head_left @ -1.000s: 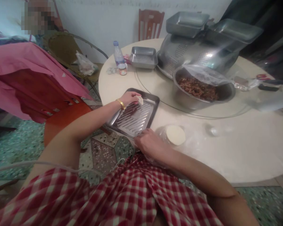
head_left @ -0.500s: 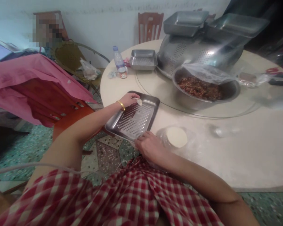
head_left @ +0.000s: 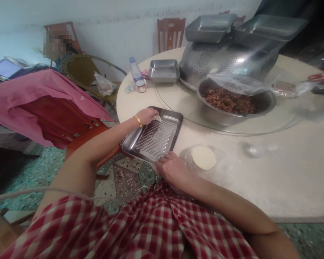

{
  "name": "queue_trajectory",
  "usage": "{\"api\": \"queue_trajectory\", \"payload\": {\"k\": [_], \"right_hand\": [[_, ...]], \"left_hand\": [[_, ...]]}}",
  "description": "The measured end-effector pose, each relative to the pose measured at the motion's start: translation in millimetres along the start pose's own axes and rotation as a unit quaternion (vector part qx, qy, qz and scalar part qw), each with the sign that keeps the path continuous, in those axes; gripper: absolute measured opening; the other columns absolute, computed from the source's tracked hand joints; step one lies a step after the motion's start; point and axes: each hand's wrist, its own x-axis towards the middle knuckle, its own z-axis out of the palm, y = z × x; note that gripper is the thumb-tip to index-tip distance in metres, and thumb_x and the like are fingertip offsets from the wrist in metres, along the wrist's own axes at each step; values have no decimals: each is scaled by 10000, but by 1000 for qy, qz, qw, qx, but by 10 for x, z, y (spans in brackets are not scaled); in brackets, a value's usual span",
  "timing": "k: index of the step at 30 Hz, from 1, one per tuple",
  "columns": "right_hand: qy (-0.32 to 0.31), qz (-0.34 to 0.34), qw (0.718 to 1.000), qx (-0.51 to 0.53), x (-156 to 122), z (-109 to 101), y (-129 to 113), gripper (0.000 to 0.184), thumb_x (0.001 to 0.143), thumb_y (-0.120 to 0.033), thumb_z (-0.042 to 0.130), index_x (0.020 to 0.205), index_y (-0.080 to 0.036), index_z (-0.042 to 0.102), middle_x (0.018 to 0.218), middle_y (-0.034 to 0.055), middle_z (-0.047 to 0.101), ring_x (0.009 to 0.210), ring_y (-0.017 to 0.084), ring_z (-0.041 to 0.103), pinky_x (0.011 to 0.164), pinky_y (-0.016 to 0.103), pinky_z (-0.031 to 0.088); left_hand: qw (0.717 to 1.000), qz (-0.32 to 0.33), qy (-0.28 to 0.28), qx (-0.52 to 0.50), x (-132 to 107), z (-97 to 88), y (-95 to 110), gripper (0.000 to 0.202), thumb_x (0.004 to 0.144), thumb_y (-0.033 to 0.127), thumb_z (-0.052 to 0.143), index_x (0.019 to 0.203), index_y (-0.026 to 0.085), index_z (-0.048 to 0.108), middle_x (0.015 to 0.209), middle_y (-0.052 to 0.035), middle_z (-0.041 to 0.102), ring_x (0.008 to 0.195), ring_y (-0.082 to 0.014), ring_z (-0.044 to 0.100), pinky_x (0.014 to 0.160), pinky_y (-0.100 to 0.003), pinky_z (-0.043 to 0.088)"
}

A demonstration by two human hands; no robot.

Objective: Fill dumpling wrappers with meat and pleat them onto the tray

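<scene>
My left hand (head_left: 148,116), with a gold bangle at the wrist, pinches a small pale folded dumpling (head_left: 157,118) over the far left part of a ribbed metal tray (head_left: 175,135). Whether the dumpling touches the tray floor is hard to tell. At the tray's near right corner, my right hand (head_left: 172,166) has its fingers closed over the rim. To the right of that hand, a stack of round dough wrappers (head_left: 203,157) lies on clear plastic. Beyond it, a large metal bowl (head_left: 216,117) holds brown minced filling (head_left: 226,101), partly covered by a plastic bag.
A glass turntable on the round table (head_left: 299,172) carries the bowl and an upturned colander (head_left: 199,64) with metal pans on top. Another pan (head_left: 164,71), a bottle (head_left: 135,70) and a jar (head_left: 141,86) stand behind the tray. Left is a chair draped in pink cloth (head_left: 43,86).
My left hand has lowered the dumpling slightly toward the tray, and the dumpling has tilted. My right hand stays at the rim. The view has shifted a little.
</scene>
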Motion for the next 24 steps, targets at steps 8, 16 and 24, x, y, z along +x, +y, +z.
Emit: {"api": "queue_trajectory", "payload": {"k": [8,16,24], "right_hand": [[-10,1,1000,-7,0,-33,-13,283,1011,-208,383,1004,-129,655,1010,111,731,956,234,597,979,375,363],[10,-5,1000,-10,9,33,2,254,993,-189,416,996,-132,664,970,119,733,933,237,610,981,381,371],[23,-5,1000,-4,11,52,10,271,1005,-208,400,991,-143,662,996,114,735,938,228,616,990,379,375]], "left_hand": [[990,34,-6,136,23,3,43,323,851,229,565,1157,182,657,1065,-128,699,1064,-285,608,871,-393,392],[982,40,10,183,16,40,96,328,887,234,537,1196,169,624,1099,-140,698,1072,-299,609,818,-399,369],[977,22,20,209,7,10,51,282,883,238,545,1121,127,650,1030,-177,711,1031,-327,616,820,-429,347]]}}
